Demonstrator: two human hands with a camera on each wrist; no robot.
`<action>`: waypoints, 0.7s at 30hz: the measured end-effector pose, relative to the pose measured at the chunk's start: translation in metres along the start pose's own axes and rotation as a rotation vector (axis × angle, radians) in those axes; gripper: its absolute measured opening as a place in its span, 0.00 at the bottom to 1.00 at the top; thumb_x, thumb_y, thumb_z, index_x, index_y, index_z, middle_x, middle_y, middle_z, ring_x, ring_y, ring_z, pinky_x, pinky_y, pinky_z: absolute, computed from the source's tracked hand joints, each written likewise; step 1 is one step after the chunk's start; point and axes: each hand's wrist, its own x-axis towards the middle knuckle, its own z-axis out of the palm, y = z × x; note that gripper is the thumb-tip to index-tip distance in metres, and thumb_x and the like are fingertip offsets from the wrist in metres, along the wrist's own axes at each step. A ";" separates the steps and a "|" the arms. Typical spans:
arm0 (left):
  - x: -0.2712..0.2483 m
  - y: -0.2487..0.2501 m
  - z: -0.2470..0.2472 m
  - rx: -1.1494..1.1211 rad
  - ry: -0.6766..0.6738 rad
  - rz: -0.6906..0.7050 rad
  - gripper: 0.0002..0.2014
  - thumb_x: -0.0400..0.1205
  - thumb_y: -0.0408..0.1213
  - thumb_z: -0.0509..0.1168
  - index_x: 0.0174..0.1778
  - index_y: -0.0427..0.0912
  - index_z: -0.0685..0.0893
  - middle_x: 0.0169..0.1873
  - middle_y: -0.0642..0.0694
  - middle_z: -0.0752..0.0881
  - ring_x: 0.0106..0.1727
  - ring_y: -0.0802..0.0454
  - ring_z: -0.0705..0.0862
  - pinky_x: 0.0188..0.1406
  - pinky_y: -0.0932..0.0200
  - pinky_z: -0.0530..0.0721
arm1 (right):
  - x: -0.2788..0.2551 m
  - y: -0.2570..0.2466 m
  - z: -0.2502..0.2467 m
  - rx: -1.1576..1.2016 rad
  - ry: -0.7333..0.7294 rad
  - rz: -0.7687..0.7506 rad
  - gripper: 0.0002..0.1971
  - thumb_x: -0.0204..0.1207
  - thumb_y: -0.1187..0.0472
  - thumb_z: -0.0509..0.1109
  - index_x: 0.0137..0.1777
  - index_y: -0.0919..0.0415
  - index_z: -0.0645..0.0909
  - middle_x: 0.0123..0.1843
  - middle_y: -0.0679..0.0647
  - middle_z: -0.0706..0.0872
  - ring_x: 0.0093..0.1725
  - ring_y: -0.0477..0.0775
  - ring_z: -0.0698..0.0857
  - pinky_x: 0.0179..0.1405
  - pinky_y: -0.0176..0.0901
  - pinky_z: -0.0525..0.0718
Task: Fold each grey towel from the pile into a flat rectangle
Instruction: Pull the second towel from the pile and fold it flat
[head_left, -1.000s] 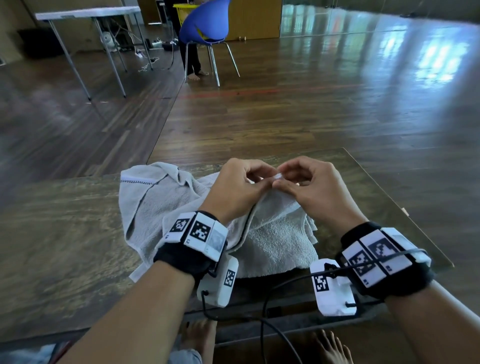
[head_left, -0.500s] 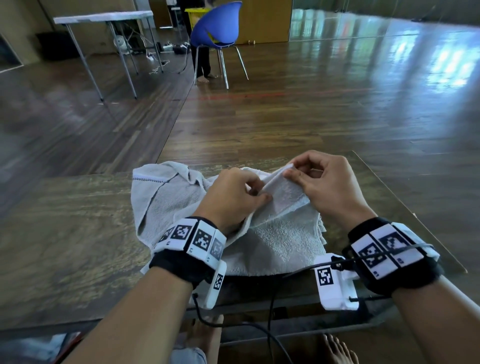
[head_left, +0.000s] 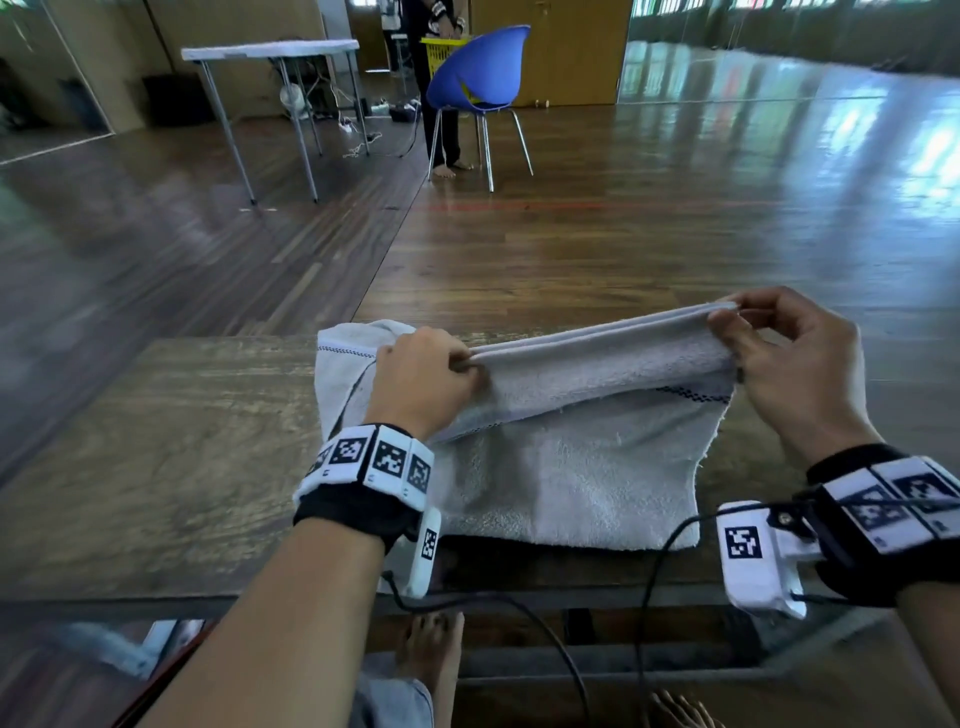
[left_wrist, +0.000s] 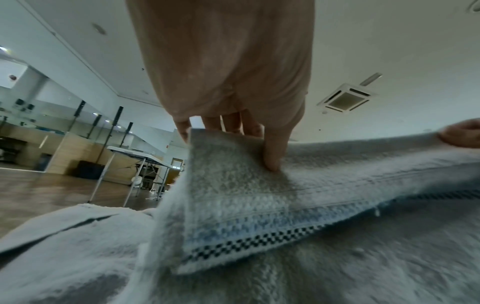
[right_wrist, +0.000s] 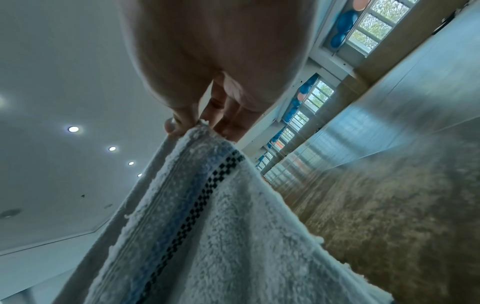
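Two hands hold one grey towel (head_left: 571, 467) stretched above the desk (head_left: 156, 441). My left hand (head_left: 421, 384) pinches one end of its raised upper edge, my right hand (head_left: 789, 358) pinches the other; its lower part lies on the desk, a checkered stripe (left_wrist: 249, 242) showing.

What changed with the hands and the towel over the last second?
The hands moved apart: the right hand drew its end of the grey towel out to the right and up, while the left hand kept the other end. The towel's top edge, bunched before, is now stretched taut between them. Both hands still pinch the towel; the other towel stays on the table.
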 end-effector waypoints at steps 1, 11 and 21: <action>0.000 -0.003 -0.001 -0.018 -0.007 0.008 0.11 0.74 0.43 0.69 0.27 0.43 0.83 0.25 0.51 0.77 0.38 0.41 0.81 0.40 0.53 0.72 | -0.001 0.001 -0.003 -0.005 0.002 0.002 0.04 0.71 0.43 0.79 0.43 0.34 0.87 0.40 0.32 0.89 0.39 0.36 0.87 0.40 0.57 0.93; 0.001 -0.005 -0.016 -0.332 0.157 0.058 0.05 0.78 0.31 0.73 0.47 0.41 0.93 0.40 0.46 0.92 0.45 0.49 0.86 0.54 0.51 0.83 | 0.007 0.024 -0.023 -0.048 0.009 0.123 0.11 0.74 0.54 0.80 0.37 0.34 0.87 0.40 0.46 0.88 0.39 0.52 0.88 0.30 0.38 0.91; 0.003 -0.010 -0.017 -0.357 0.196 0.061 0.12 0.81 0.37 0.71 0.58 0.53 0.86 0.43 0.56 0.89 0.45 0.60 0.83 0.45 0.71 0.76 | 0.011 0.031 -0.024 -0.127 -0.179 0.375 0.07 0.79 0.46 0.74 0.43 0.47 0.83 0.34 0.51 0.86 0.16 0.43 0.81 0.19 0.41 0.84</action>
